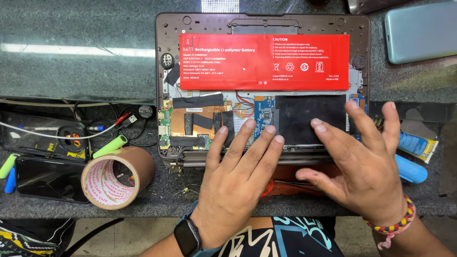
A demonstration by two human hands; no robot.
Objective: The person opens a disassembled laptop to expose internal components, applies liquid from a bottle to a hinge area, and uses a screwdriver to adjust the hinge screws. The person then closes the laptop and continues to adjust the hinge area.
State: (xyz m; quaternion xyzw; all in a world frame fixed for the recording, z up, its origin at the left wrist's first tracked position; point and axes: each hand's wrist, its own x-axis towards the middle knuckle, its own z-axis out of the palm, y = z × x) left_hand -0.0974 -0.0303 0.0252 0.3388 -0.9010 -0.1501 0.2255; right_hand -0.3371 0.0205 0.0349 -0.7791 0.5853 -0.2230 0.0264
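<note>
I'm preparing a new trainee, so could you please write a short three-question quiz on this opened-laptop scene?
1. True or false: the left hand lies flat with its fingers spread at the near edge of the opened laptop.
2. What colour is the large flat battery? A) blue B) red C) green
3. Which thing stands left of the laptop, near the table edge?

Key
1. True
2. B
3. The brown tape roll; the right hand is on the other side.

Tape roll [117, 177] left; tube [417, 145] right
</note>
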